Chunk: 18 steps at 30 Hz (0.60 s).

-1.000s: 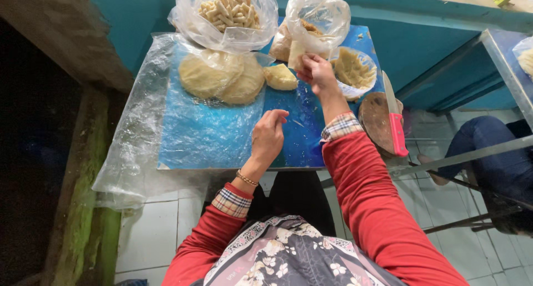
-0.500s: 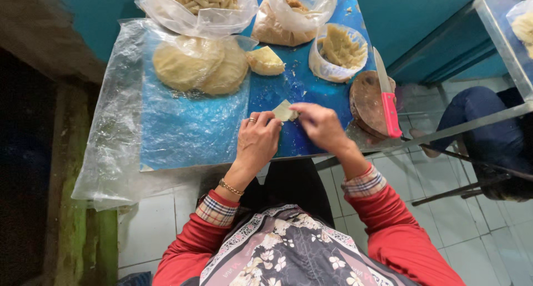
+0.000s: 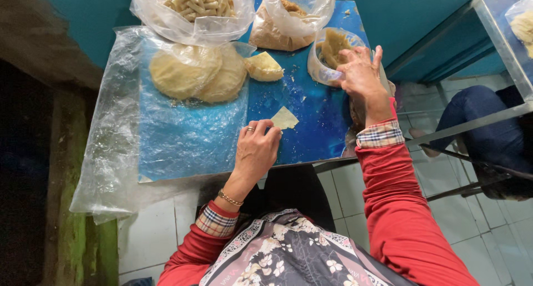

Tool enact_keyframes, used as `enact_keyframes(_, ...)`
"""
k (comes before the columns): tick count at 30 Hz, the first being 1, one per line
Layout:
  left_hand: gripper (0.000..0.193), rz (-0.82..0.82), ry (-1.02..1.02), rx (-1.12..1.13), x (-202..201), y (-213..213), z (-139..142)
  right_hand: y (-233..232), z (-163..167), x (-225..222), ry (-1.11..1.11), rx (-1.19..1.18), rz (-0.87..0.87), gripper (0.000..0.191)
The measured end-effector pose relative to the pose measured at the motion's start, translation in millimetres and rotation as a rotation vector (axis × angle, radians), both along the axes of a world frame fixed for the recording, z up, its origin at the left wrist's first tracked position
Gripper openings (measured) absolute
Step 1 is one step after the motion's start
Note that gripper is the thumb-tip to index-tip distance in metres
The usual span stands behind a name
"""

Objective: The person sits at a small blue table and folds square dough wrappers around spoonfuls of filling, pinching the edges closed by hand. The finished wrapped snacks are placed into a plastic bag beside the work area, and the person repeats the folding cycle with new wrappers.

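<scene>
On the blue tabletop, near its front edge at about 6 o'clock, a small thin piece of dough is lying flat. It is pinned at its lower corner by the fingertips of the left hand, which is curled loosely, with a ring on one finger and a bracelet at the wrist. The right hand is placed at 2 o'clock, over a small clear bowl of brownish filling; its fingers are bent down into the bowl, but it cannot be told whether something is pinched between them.

At 10 o'clock, two round flat dough sheets are laid overlapping on a clear plastic sheet that hangs over the left edge. A folded yellow wedge is seen just beside them, at 12 o'clock. Behind, two open plastic bags are standing: one bag of rolled pieces at 11 o'clock, and one bag of crumbs at 1 o'clock.

The piece of dough is judged to be very light, soft and limp, and easy to tear or to stick. It is best taken by an edge or a corner with light fingertips, and not squeezed in the middle.
</scene>
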<state>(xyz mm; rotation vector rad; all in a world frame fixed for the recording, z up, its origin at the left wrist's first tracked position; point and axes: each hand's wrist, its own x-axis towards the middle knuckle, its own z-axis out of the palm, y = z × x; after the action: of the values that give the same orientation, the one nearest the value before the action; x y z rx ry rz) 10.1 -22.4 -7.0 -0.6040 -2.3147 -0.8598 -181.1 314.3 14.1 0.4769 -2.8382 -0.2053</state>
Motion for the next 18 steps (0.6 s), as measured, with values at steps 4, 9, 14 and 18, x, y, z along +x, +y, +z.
enact_keyframes(4, 0.005, -0.007, 0.01, 0.005, 0, -2, 0, -11, 10, 21, 0.122, -0.191, -0.013, 0.026)
enact_keyframes(9, 0.005, 0.0, 0.007, 0.011, -1, -2, 1, -8, 20, 39, 0.237, -0.401, 0.064, 0.024)
enact_keyframes(14, 0.005, 0.006, 0.012, -0.006, -2, -2, 0, 3, 14, 31, 0.227, -0.177, 0.094, 0.01)
enact_keyframes(18, 0.004, -0.002, 0.014, 0.01, -1, -2, 1, 11, 14, 16, 0.062, -0.265, 0.148, 0.019)
